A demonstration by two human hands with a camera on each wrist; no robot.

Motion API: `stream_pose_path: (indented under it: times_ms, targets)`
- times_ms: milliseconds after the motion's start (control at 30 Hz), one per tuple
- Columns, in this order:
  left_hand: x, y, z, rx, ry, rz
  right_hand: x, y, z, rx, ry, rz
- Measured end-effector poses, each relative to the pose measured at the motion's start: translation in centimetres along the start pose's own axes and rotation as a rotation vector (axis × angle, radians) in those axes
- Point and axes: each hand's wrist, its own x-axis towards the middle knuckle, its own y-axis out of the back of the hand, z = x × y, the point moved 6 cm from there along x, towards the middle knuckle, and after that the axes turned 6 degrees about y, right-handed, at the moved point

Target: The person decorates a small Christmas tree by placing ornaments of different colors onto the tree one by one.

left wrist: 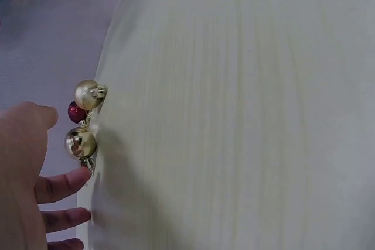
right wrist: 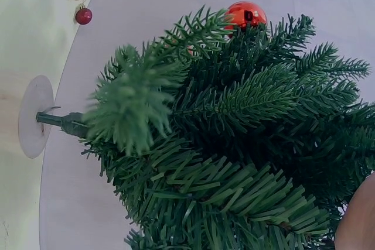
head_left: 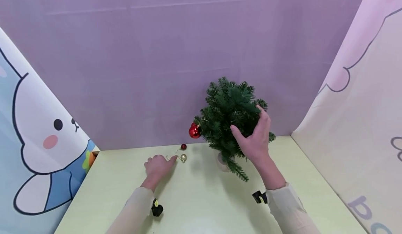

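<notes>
Green needled branches made up the small tree, which stood on its round, pale base toward the back of the light wood-grained table, right of centre. A person's right hand lay against its right side, thumb and fingers spread wide across the foliage; whether they gripped a branch I cannot tell, because needles hid part of them. Well apart from it, the left hand reached low over the tabletop, thumb and fingers parted beside a shiny gold ball, one fingertip at its metal cap; firm contact was unclear. Just beyond that lay a paler gold ball and a small dark red ball, both left of the tree. On the tree's left edge hung a glossy red ball. Cream sleeves covered both forearms. Behind everything rose a lilac backdrop, and a cartoon rabbit decorated the panel at left.
</notes>
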Motion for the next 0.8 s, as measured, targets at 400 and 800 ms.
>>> stream_pose_path:
  times_ms: [400, 800]
  targets:
    - [0.7, 0.3, -0.4, 0.022, 0.007, -0.001, 0.3, 0.2, 0.1, 0.002, -0.052, -0.031]
    - [2.4, 1.0, 0.6, 0.096, 0.054, 0.003, -0.1, 0.2, 0.2, 0.005, 0.003, -0.037]
